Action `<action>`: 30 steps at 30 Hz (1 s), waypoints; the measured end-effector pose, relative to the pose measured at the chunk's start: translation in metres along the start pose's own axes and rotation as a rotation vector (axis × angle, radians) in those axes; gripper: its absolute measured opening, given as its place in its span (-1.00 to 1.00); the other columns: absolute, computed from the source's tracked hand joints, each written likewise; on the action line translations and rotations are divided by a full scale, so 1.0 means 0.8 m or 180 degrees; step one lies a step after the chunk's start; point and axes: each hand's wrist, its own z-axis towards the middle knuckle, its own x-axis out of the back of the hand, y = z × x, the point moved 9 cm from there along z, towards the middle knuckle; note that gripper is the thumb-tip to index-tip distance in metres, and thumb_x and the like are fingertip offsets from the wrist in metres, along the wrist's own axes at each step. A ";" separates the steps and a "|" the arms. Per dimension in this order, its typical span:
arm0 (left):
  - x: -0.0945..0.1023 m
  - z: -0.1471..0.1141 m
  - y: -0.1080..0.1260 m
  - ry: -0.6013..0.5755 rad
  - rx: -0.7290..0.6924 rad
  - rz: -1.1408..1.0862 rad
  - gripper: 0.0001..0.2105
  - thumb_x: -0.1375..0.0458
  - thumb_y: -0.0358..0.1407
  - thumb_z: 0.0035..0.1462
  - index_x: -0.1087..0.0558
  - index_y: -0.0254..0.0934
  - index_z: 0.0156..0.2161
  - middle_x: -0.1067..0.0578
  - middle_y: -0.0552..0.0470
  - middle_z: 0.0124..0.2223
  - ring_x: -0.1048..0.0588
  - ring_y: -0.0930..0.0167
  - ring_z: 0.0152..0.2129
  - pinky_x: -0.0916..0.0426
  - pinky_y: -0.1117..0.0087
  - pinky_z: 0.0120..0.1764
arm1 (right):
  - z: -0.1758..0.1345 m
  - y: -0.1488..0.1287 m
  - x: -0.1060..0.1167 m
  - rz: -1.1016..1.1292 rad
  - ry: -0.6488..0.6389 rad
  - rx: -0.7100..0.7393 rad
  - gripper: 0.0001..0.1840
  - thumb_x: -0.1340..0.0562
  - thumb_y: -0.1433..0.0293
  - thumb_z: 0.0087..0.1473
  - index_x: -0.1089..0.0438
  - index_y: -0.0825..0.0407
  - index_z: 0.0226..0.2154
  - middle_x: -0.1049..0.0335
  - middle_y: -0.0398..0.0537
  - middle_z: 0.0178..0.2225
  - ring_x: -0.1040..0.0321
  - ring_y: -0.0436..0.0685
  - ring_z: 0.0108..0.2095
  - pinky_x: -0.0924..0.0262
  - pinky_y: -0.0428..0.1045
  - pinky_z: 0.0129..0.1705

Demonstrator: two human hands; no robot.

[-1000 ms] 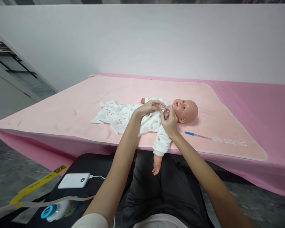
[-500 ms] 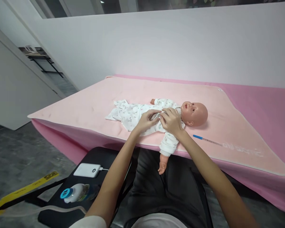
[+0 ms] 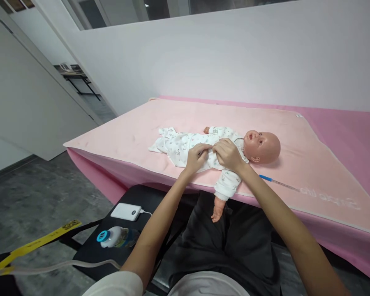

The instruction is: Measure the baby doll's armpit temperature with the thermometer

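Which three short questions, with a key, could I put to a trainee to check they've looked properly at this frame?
1. True or false: the doll lies on the mat with one arm reaching past the mat's near edge.

2. Multiple choice: what colour is the cap on the bottle?
A. red
B. blue
C. yellow

3. Short answer: both hands are at the doll's outfit; which is nearer its head, the left hand or the right hand?

Key: 1. true; 2. B; 3. the right hand.
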 end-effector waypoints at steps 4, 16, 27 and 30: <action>0.000 -0.001 0.008 -0.0005 -0.0119 0.0109 -0.81 0.00 -0.40 0.11 -0.45 -0.24 -0.26 -0.51 0.04 -0.26 -0.45 0.43 -0.28 -0.35 0.36 -0.17 | 0.003 0.017 0.001 0.0134 0.0105 -0.0328 -0.88 -0.06 0.53 -0.05 -0.26 0.05 -0.40 -0.32 -0.04 -0.45 -0.19 0.11 -0.38 -0.11 0.02 -0.26; -0.011 0.001 0.021 0.0120 -0.0224 0.1092 -0.77 -0.03 -0.30 0.15 -0.34 -0.25 -0.07 -0.48 -0.01 -0.22 -0.42 0.39 -0.27 -0.30 0.31 -0.15 | -0.002 0.036 -0.005 0.0144 0.0210 -0.0818 -0.84 -0.06 0.58 -0.06 -0.28 0.04 -0.46 -0.32 -0.08 -0.49 -0.19 0.11 -0.38 -0.07 0.02 -0.23; -0.016 0.000 0.024 0.0217 -0.0240 0.1627 -0.77 0.05 -0.29 0.18 -0.41 -0.24 -0.14 -0.40 -0.07 -0.11 -0.39 0.39 -0.23 -0.28 0.31 -0.15 | -0.009 0.036 0.003 0.0241 0.0634 -0.0791 -0.81 -0.04 0.56 0.06 -0.31 0.04 -0.31 -0.42 -0.05 -0.41 -0.30 0.09 -0.36 -0.16 0.00 -0.26; -0.017 0.000 0.023 0.0177 -0.0261 0.1539 -0.78 0.06 -0.28 0.20 -0.40 -0.26 -0.17 -0.43 -0.06 -0.14 -0.39 0.40 -0.22 -0.27 0.33 -0.16 | -0.012 0.032 0.008 0.0149 0.0724 -0.0722 -0.82 -0.06 0.54 0.07 -0.31 0.04 -0.28 -0.43 -0.04 -0.40 -0.31 0.09 -0.37 -0.18 0.00 -0.27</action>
